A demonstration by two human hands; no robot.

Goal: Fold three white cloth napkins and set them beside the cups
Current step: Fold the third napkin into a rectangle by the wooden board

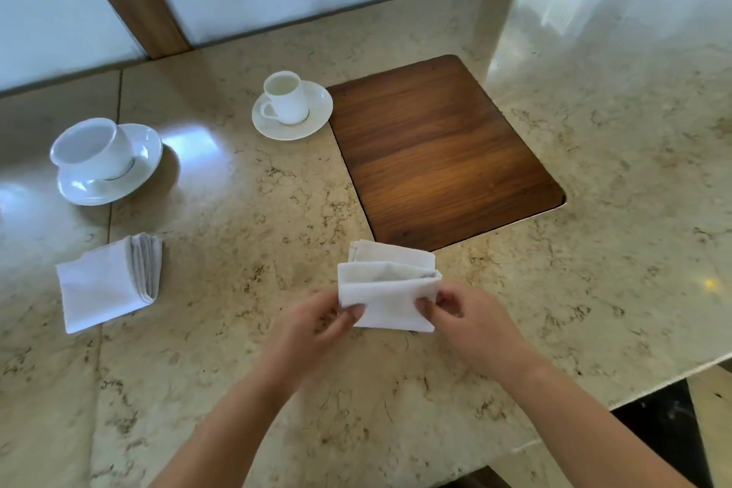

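The napkin (390, 291) is white, folded into a small thick rectangle with layered flaps, its top fold bowed open; it lies on the marbled surface (237, 349) just in front of a wooden inlay (439, 151); the left hand (317, 323) pinches its left edge, the right hand (467, 319) its right edge, fingers (354, 314) narrow on cloth; a second folded napkin (109, 281) lies at left, near a cup (93, 149) on its saucer (113, 180); another cup (286, 97) stands farther back.
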